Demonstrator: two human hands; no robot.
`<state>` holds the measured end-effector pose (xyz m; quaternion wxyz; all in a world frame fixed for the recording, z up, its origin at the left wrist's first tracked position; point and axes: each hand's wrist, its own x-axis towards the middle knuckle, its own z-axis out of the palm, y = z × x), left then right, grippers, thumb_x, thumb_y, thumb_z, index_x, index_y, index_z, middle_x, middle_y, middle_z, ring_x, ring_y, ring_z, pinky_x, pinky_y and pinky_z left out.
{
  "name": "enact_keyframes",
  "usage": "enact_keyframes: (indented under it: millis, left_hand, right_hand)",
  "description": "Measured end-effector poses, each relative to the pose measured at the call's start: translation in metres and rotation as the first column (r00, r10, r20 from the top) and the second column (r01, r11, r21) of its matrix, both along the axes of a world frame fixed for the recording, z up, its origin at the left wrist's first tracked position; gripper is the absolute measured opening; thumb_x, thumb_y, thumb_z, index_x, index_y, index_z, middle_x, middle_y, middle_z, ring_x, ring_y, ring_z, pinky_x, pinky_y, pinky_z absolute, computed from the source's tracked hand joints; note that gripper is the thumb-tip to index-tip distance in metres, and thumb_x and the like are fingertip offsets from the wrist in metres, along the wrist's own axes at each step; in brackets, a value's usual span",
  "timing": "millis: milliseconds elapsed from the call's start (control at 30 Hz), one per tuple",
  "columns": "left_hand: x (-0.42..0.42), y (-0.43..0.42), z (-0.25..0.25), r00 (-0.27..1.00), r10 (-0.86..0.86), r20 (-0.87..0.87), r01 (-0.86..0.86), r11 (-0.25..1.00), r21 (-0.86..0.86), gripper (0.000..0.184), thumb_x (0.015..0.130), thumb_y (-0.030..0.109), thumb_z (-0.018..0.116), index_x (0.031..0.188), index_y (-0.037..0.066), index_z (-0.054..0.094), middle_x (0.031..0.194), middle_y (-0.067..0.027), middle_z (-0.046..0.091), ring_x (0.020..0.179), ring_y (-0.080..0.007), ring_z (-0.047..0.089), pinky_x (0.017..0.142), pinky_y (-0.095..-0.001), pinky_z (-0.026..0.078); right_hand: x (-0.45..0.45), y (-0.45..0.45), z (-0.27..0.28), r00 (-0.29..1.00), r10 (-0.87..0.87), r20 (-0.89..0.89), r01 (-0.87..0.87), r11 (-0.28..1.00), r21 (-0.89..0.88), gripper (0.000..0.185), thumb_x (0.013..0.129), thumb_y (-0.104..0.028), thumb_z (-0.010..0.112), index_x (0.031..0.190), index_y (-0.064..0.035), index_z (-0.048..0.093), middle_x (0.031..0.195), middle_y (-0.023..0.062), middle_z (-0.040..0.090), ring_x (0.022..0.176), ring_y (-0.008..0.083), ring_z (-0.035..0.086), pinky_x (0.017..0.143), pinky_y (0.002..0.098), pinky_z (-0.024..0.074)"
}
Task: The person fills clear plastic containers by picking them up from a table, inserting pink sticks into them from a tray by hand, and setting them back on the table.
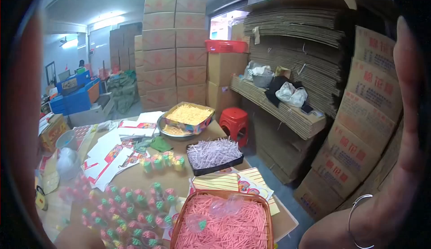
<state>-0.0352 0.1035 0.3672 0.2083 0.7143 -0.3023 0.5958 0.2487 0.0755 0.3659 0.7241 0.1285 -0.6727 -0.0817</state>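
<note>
My left hand (pixel 28 127) is raised close to the camera at the left edge, blurred and partly cut off, its visible finger stretched upward. At the right edge my right hand (pixel 409 114) is also raised, one long finger straight up and a silver bracelet (pixel 351 222) on the wrist. Nothing shows held in either hand. Below, on the table, a brown basket (pixel 176 231) holds pink sticks (pixel 242 231), with clear plastic cups (pixel 229 204) on top. Beside it stand several clear cups of pink, green and yellow pieces (pixel 130 208).
A black tray (pixel 220 170) of pale purple sticks and a box of yellow sticks (pixel 188 113) stand farther back. White printed cards (pixel 105 157) lie at left. Behind are a red stool (pixel 234 122), stacked cartons (pixel 175 51), flattened cardboard (pixel 294 37) and boxes (pixel 354 145) at right.
</note>
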Motion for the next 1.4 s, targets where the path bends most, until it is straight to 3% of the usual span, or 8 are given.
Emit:
enact_keyframes:
  millis: [333,600,767,1400]
  left_hand:
    - [-0.009,-0.015,-0.028,0.992,0.118,-0.042,-0.124,0.972,-0.199,0.082,0.084,0.064,0.030,0.146,0.010,0.025,0.152,-0.0139,0.023,0.140,-0.0271,0.022,0.109,-0.0491,0.023]
    - [-0.014,-0.022,0.011,0.960,0.179,0.216,-0.215,0.964,0.158,0.083,0.085,0.067,0.027,0.147,0.013,0.022,0.154,-0.0115,0.019,0.141,-0.0264,0.017,0.111,-0.0504,0.018]
    - [-0.015,-0.043,-0.022,0.951,0.300,0.073,-0.281,0.939,-0.201,0.083,0.085,0.069,0.025,0.148,0.015,0.019,0.155,-0.0100,0.016,0.142,-0.0259,0.014,0.111,-0.0511,0.015]
    - [-0.029,-0.092,-0.072,0.786,0.606,-0.127,-0.608,0.719,-0.336,0.085,0.085,0.076,0.017,0.152,0.023,0.011,0.159,-0.0043,0.006,0.145,-0.0242,0.003,0.115,-0.0542,0.005]
  right_hand:
    - [-0.020,-0.003,-0.052,0.999,0.026,-0.040,-0.037,0.949,-0.312,0.082,0.084,-0.060,0.056,0.142,-0.0041,0.039,0.144,0.0215,0.039,0.129,0.0345,0.044,0.102,0.0412,0.0426]
    - [-0.019,0.002,0.023,0.986,0.030,0.164,-0.028,0.999,-0.017,0.077,0.086,-0.056,0.056,0.141,-0.0039,0.041,0.142,0.0218,0.041,0.128,0.0347,0.046,0.101,0.0407,0.0438]
    - [-0.028,-0.010,-0.034,0.991,0.104,0.083,-0.058,0.896,-0.440,0.075,0.086,-0.054,0.055,0.140,-0.0038,0.041,0.141,0.0220,0.042,0.127,0.0347,0.046,0.100,0.0404,0.0445]
    - [-0.053,-0.026,-0.132,0.946,0.323,-0.042,-0.235,0.589,-0.773,0.065,0.089,-0.045,0.055,0.138,-0.0033,0.044,0.137,0.0228,0.047,0.125,0.0350,0.049,0.097,0.0394,0.0473]
